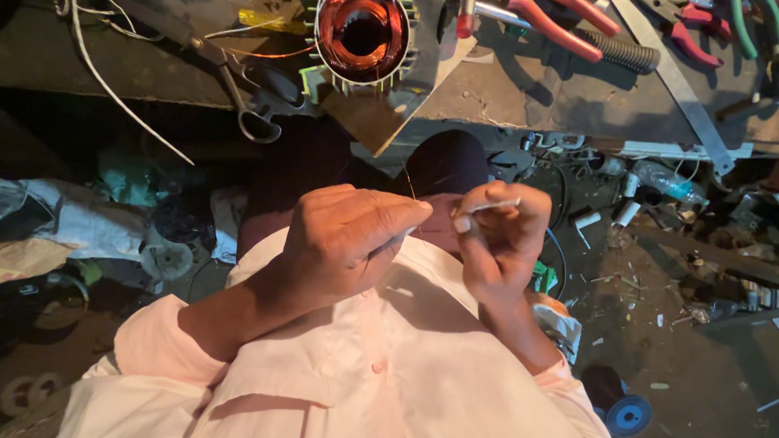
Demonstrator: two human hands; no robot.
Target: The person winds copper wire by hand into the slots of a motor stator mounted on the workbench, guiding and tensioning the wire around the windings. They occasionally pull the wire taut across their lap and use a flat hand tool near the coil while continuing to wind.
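Above the lap, one thin sleeved wire is held between two hands.
Left hand and right hand fingers are pinched shut on it; one copper-wound stator, one pair of scissors and two red-handled pliers are seen on the counter.

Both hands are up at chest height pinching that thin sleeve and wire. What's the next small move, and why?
Probably ease the thin wire further along the pale sleeve, in short pushes. The right hand pinches the sleeve at its fingertips, the left hand meets it at the other end, and the wire rises toward the copper-wound stator on the bench. Whether the wire is already inside cannot be told.
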